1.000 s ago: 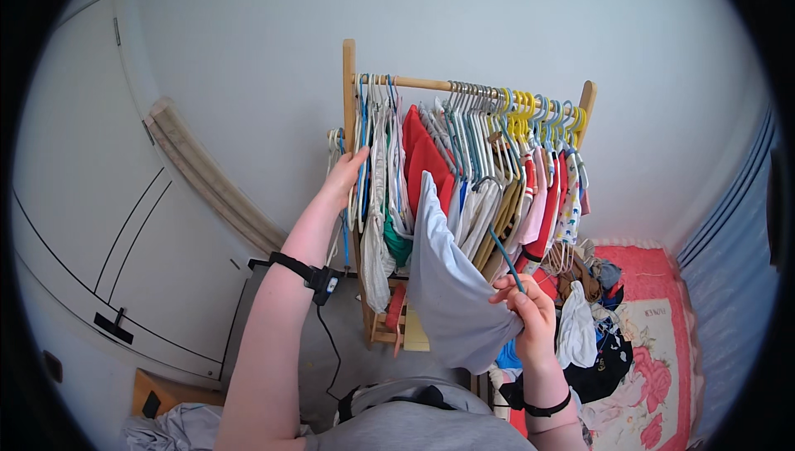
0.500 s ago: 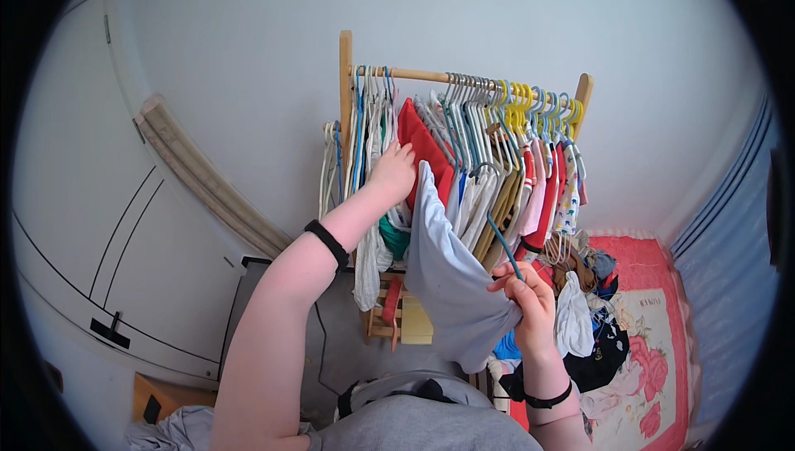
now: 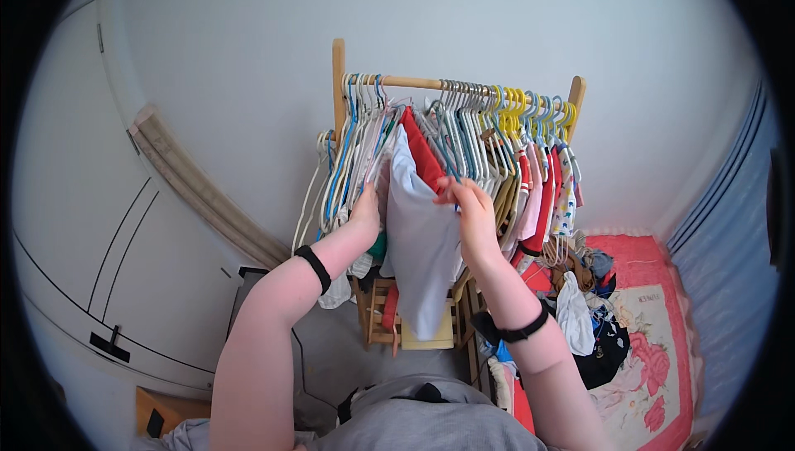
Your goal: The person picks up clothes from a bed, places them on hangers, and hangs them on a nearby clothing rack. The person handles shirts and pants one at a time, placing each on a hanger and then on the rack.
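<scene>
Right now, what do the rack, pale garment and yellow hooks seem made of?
Rack: probably wood, smooth, given its tan colour and rounded post ends.
Pale garment: thin, matte cloth, judging by its soft drape; I can't tell the fibre.
Yellow hooks: likely smooth plastic, being thick and evenly coloured.

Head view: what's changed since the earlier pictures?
The right hand moved up and left, bringing the light-blue garment toward the rack. In the last half second, the left hand moved down and left from in front of the red garment. The clothes pile stayed put.
</scene>
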